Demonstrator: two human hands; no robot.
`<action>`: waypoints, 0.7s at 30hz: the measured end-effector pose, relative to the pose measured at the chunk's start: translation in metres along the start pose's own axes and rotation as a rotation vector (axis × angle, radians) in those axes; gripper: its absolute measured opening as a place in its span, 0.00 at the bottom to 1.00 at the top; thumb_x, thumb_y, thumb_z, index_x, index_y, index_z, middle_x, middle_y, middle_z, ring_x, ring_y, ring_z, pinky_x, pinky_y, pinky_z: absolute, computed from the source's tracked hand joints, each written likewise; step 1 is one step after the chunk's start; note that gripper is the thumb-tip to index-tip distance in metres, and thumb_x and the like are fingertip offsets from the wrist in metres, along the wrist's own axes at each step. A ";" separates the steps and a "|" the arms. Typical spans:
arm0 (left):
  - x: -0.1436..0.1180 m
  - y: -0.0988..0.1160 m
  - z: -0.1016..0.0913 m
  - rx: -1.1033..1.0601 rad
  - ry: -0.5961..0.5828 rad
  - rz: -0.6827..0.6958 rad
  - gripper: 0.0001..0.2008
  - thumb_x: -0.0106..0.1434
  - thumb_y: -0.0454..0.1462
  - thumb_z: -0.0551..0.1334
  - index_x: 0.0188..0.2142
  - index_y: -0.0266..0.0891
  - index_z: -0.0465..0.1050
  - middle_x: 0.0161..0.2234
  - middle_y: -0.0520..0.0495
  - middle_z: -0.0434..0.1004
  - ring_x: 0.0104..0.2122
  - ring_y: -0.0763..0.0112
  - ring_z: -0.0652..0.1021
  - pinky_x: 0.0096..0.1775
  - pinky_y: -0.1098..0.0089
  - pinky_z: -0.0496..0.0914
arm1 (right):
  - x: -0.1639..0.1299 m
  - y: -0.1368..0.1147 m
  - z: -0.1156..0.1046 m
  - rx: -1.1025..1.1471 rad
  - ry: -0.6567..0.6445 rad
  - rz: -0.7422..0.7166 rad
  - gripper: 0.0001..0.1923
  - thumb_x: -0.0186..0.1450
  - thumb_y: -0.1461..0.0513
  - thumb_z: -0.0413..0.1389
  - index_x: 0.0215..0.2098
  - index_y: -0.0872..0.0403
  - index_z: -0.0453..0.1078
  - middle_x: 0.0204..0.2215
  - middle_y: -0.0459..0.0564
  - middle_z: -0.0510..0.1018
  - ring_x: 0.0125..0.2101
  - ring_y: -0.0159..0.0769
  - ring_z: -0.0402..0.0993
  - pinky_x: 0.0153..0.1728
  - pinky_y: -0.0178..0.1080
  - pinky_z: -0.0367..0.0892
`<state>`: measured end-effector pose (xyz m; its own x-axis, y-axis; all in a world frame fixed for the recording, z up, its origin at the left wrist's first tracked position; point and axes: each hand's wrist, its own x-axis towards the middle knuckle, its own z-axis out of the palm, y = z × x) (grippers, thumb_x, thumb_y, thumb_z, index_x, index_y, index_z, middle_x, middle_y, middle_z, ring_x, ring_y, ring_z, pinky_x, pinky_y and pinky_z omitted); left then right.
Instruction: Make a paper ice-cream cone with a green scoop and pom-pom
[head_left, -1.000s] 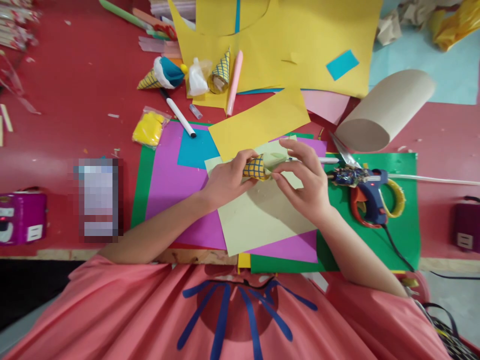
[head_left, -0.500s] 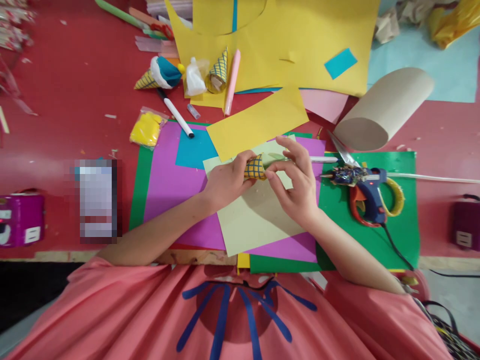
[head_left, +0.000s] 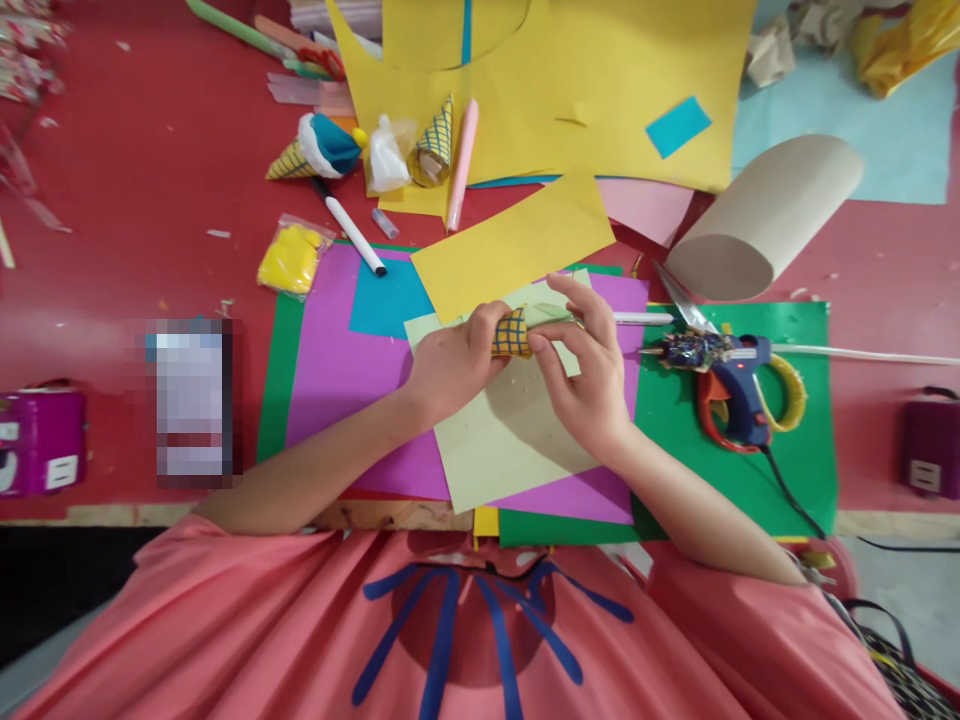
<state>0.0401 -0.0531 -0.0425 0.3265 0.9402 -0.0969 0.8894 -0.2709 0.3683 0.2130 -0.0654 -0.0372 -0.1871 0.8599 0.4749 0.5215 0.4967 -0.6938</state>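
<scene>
Left hand: we see the left hand (head_left: 450,362) curled around the narrow end of a small paper cone (head_left: 513,334), yellow with a blue grid, fingers closed on it.
Right hand: we see the right hand (head_left: 589,372) pinching the pale green paper piece (head_left: 547,314) at the cone's wide end between thumb and forefinger, the other fingers spread above.
Cone position: we find it held between both hands, just above the pale green sheet (head_left: 510,440).
Sheet stack: we note the pale green sheet lying on a purple sheet (head_left: 337,370), which lies on a green sheet (head_left: 802,470) on the red table (head_left: 135,250).
Right of hands: we see a blue glue gun (head_left: 731,385) resting on the green sheet, scissors (head_left: 750,405) under it, and a brown paper roll (head_left: 761,215) behind.
Behind hands: we see a yellow strip (head_left: 514,245), a black-tipped marker (head_left: 351,232), two finished cones (head_left: 315,148) and a pink pen (head_left: 461,165) on large yellow paper (head_left: 600,90).
Left edge: we note a purple box (head_left: 41,440).
</scene>
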 end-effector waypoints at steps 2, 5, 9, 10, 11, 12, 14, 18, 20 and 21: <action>-0.001 0.000 0.003 0.010 0.046 0.040 0.22 0.62 0.36 0.58 0.55 0.41 0.57 0.51 0.43 0.77 0.43 0.61 0.82 0.35 0.68 0.72 | -0.001 -0.003 0.001 0.026 0.035 0.020 0.05 0.69 0.64 0.52 0.38 0.49 0.69 0.58 0.54 0.70 0.59 0.45 0.67 0.56 0.55 0.67; -0.002 -0.002 0.008 -0.005 0.121 0.101 0.19 0.63 0.37 0.58 0.53 0.41 0.59 0.49 0.41 0.78 0.42 0.60 0.82 0.33 0.67 0.72 | -0.002 -0.008 0.002 0.070 0.064 0.068 0.05 0.69 0.63 0.52 0.36 0.49 0.69 0.58 0.54 0.70 0.59 0.46 0.67 0.57 0.56 0.66; -0.002 -0.004 0.012 0.003 0.163 0.123 0.19 0.63 0.36 0.57 0.53 0.41 0.58 0.48 0.41 0.78 0.41 0.59 0.82 0.31 0.67 0.71 | -0.002 -0.010 0.003 0.087 0.058 0.113 0.05 0.69 0.62 0.52 0.36 0.49 0.69 0.58 0.53 0.70 0.59 0.46 0.67 0.57 0.58 0.65; -0.001 -0.004 0.012 0.012 0.161 0.119 0.19 0.63 0.36 0.57 0.54 0.41 0.58 0.48 0.40 0.78 0.41 0.59 0.82 0.31 0.67 0.71 | -0.002 -0.011 0.002 0.089 0.050 0.125 0.05 0.69 0.62 0.52 0.36 0.49 0.69 0.58 0.53 0.70 0.59 0.46 0.67 0.57 0.58 0.65; -0.001 -0.004 0.012 0.019 0.156 0.110 0.20 0.63 0.36 0.57 0.54 0.41 0.58 0.48 0.40 0.78 0.41 0.59 0.82 0.31 0.67 0.70 | -0.002 -0.011 0.002 0.089 0.040 0.134 0.05 0.69 0.62 0.52 0.36 0.49 0.69 0.58 0.53 0.70 0.59 0.46 0.67 0.57 0.57 0.66; -0.001 -0.004 0.011 0.023 0.148 0.096 0.20 0.63 0.36 0.57 0.54 0.41 0.58 0.48 0.40 0.77 0.41 0.59 0.82 0.31 0.67 0.70 | -0.002 -0.011 0.002 0.088 0.033 0.141 0.05 0.69 0.62 0.52 0.36 0.49 0.69 0.58 0.53 0.70 0.59 0.45 0.67 0.57 0.57 0.66; -0.001 -0.004 0.010 0.020 0.133 0.069 0.20 0.63 0.36 0.58 0.54 0.40 0.58 0.47 0.40 0.77 0.41 0.58 0.82 0.31 0.66 0.71 | -0.002 -0.011 0.002 0.079 0.019 0.154 0.04 0.69 0.62 0.53 0.36 0.49 0.70 0.59 0.53 0.69 0.60 0.46 0.66 0.57 0.57 0.66; -0.001 -0.005 0.010 -0.007 0.130 0.074 0.19 0.65 0.36 0.56 0.55 0.40 0.56 0.48 0.40 0.77 0.42 0.59 0.81 0.32 0.67 0.71 | -0.002 -0.009 0.002 0.078 0.001 0.157 0.02 0.66 0.60 0.58 0.38 0.48 0.70 0.60 0.53 0.68 0.62 0.49 0.63 0.57 0.59 0.66; -0.001 -0.006 0.013 -0.002 0.160 0.093 0.19 0.66 0.36 0.56 0.55 0.40 0.56 0.48 0.40 0.77 0.42 0.60 0.81 0.32 0.67 0.70 | -0.003 -0.007 0.002 0.076 0.009 0.149 0.01 0.66 0.61 0.58 0.37 0.48 0.70 0.60 0.52 0.68 0.62 0.49 0.62 0.57 0.59 0.66; -0.001 -0.006 0.014 0.009 0.177 0.105 0.19 0.66 0.36 0.56 0.55 0.40 0.56 0.48 0.40 0.77 0.42 0.60 0.81 0.32 0.68 0.70 | -0.003 -0.006 0.003 0.070 0.016 0.144 0.01 0.66 0.61 0.58 0.37 0.49 0.70 0.59 0.52 0.69 0.62 0.48 0.64 0.57 0.59 0.66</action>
<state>0.0387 -0.0554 -0.0576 0.3566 0.9283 0.1058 0.8566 -0.3700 0.3596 0.2081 -0.0703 -0.0357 -0.1010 0.9212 0.3757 0.4829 0.3755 -0.7910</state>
